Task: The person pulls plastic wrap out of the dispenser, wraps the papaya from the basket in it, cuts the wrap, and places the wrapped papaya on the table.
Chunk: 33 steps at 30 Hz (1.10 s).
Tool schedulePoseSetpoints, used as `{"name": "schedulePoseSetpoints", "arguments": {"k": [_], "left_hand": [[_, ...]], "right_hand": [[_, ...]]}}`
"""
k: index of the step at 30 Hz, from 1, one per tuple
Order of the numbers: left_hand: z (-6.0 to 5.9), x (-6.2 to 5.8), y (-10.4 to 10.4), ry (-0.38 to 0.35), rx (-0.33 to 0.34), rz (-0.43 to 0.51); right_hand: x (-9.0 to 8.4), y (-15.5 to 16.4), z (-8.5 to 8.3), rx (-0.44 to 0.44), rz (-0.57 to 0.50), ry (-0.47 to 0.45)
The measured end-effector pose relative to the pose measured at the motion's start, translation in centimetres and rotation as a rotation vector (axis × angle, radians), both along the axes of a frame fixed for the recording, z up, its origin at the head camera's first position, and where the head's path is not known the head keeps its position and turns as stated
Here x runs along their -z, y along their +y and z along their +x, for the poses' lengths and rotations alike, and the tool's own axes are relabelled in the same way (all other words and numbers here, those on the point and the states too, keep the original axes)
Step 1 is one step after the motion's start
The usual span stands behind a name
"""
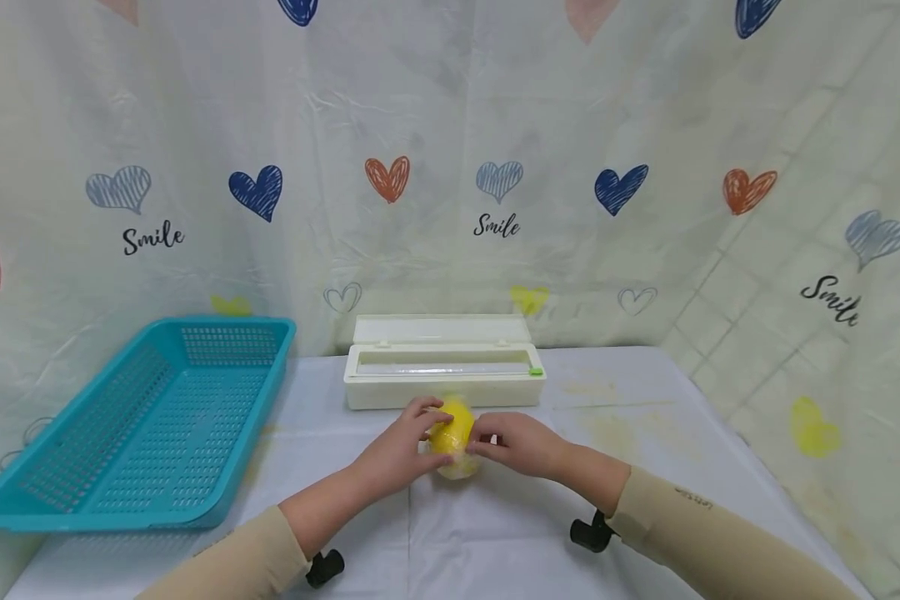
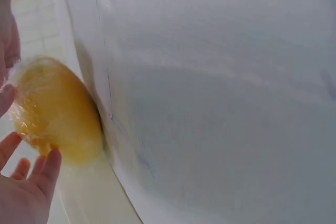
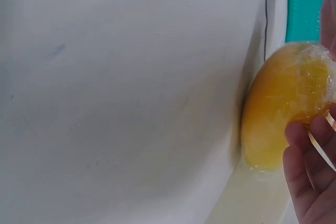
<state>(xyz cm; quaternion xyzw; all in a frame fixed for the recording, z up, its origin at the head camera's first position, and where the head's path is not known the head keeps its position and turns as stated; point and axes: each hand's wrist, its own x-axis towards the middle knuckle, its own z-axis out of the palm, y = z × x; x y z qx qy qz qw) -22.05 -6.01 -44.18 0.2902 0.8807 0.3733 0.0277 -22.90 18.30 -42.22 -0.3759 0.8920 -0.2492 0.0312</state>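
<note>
A yellow oval fruit (image 1: pixel 448 435), with the look of a mango, lies on the white cloth close in front of the film box. Clear cling film (image 2: pixel 23 111) wraps it, crinkled and bunched on the side toward the hands. My left hand (image 1: pixel 396 450) holds the fruit from the left, fingers bent over its upper part and thumb low on its side. On the right, the thumb and fingers of my right hand (image 1: pixel 523 446) pinch at the film against the fruit. Both wrist views show the fruit (image 3: pixel 275 108) large, with fingertips touching its wrapped surface.
Behind the fruit stands a white cling film box (image 1: pixel 442 393), its lid (image 1: pixel 442 328) raised, a film roll inside and a green slider (image 1: pixel 536 372) at right. A blue plastic basket (image 1: pixel 249 450) sits at the left. A heart-printed curtain (image 1: pixel 435 100) hangs behind.
</note>
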Motion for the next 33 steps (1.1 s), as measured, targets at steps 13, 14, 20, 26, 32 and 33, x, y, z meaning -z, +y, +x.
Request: {"name": "schedulePoseSetpoints", "arguments": {"k": [13, 14, 20, 26, 32, 33], "left_hand": [[0.0, -0.6, 0.8, -0.114, -0.006, -0.082], [0.0, -0.6, 0.8, -0.112, -0.01, -0.083], [-0.1, -0.6, 1.1, -0.096, 0.007, -0.076], [-0.2, -0.7, 1.2, -0.107, 0.014, -0.072], [-0.5, -0.7, 1.2, -0.094, 0.021, -0.072], [-0.5, -0.7, 1.2, -0.091, 0.026, -0.072]], "right_hand": [[-0.2, -0.5, -0.3, 0.171, -0.069, -0.309], [-0.2, -0.5, -0.4, 0.185, -0.092, -0.347], [0.1, -0.1, -0.5, 0.212, -0.199, -0.506], [0.2, 0.1, -0.7, 0.266, -0.256, -0.633], [0.3, 0.3, -0.8, 0.327, -0.264, -0.638], [0.3, 0.3, -0.8, 0.337, -0.264, -0.629]]}}
